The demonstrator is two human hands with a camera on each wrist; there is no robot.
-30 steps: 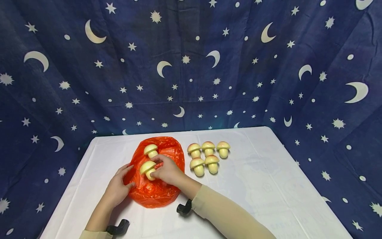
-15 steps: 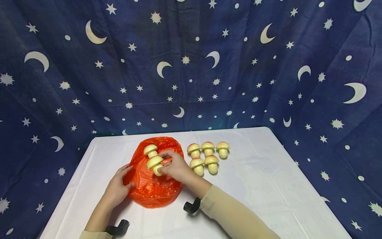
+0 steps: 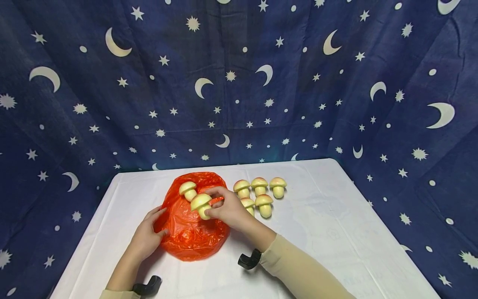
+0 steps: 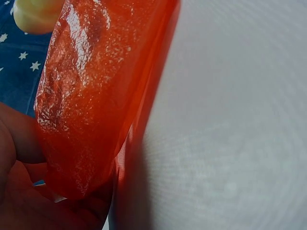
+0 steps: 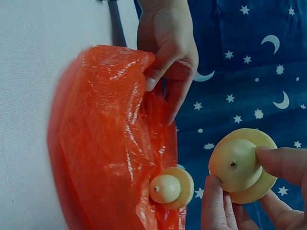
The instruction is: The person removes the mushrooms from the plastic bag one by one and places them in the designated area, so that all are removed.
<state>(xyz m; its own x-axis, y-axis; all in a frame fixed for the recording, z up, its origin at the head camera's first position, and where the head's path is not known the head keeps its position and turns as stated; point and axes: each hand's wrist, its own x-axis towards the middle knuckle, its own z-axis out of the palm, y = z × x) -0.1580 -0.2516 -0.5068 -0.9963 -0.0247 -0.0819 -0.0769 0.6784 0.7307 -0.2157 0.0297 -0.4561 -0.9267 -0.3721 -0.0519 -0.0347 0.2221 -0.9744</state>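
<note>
A toy mushroom (image 3: 201, 203) with a pale yellow cap is pinched between the thumb and fingers of my right hand (image 3: 230, 211), above the red plastic bag (image 3: 188, 247). The right wrist view shows the round base of its stem (image 5: 234, 165) facing the camera. My left hand (image 3: 146, 235) grips the left edge of the open bag, thumb on one side and fingers on the other. Another mushroom (image 3: 188, 191) lies at the far part of the bag's mouth, apart from both hands.
To the right of the bag, several mushrooms with reddish cap tops (image 3: 264, 205) stand in two rows on the white tablecloth (image 3: 328, 249). A dark blue curtain (image 3: 239, 83) with moons and stars hangs behind the table.
My right hand has carried the mushroom to the right over the bag, and slightly upward in the view. My left hand has stayed on the bag's edge.
</note>
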